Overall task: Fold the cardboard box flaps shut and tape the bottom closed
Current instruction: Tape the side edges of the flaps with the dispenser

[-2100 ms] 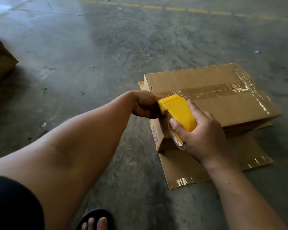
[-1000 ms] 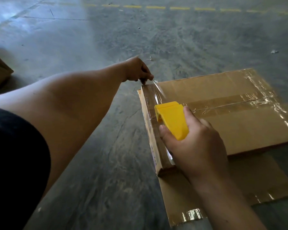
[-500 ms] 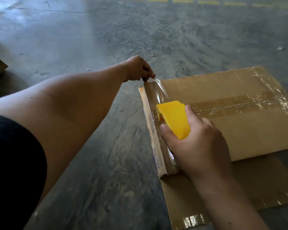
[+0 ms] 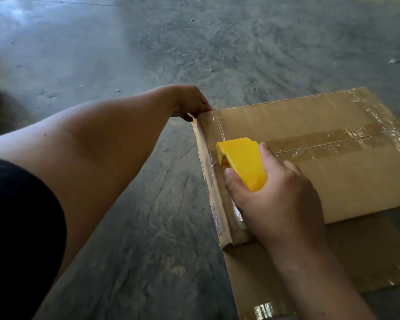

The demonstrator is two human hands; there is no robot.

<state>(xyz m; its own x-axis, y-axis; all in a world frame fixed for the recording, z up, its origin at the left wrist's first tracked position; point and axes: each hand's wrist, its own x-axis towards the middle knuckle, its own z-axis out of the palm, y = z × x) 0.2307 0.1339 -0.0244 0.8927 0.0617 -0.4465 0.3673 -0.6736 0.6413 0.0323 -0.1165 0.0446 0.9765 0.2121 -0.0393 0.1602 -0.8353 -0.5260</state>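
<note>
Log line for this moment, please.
left hand: pinning tape at box corner | right hand: gripping yellow tape dispenser on left edge | centre seam: taped

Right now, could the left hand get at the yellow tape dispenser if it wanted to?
Probably yes. The left hand sits at the box's far corner, with bare cardboard between it and the tape dispenser, though the right hand already grips that.

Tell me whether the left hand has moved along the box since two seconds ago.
Yes. The left hand went from the middle of the cardboard box's left edge, beside the yellow tape dispenser, to its far left corner, pressing tape there.
</note>
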